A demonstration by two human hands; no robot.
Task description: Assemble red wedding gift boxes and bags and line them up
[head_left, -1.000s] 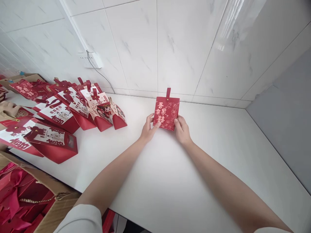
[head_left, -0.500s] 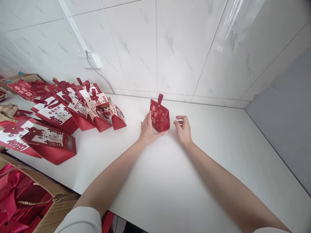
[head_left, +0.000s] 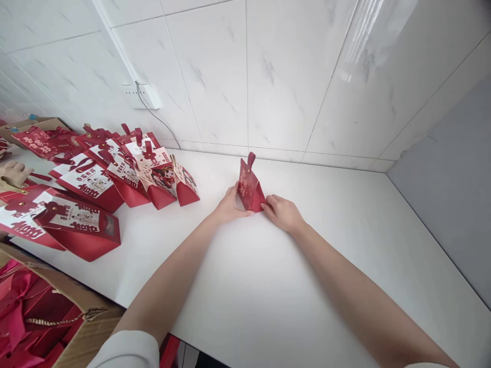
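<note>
A small red gift box (head_left: 249,190) with a ribbon loop on top and pale lettering on its printed side stands upright on the white table, near the wall. It is turned so that a plain red side shows to the right. My left hand (head_left: 229,205) grips its left side, fingers along the printed face and thumb across the bottom front edge. On the opposite side, my right hand (head_left: 283,212) has its fingertips closed against the lower right edge. The back of the box is hidden.
Several red and white gift boxes (head_left: 86,179) crowd the table's left side. Another person's hand (head_left: 14,171) is among them at the far left. A cardboard carton (head_left: 95,319) of red bags sits at lower left. Behind the table, a cable runs from a wall socket (head_left: 141,96).
My right hand has moved left and now touches the box; before, it was apart from it. The box has turned, showing more of its plain right side.
</note>
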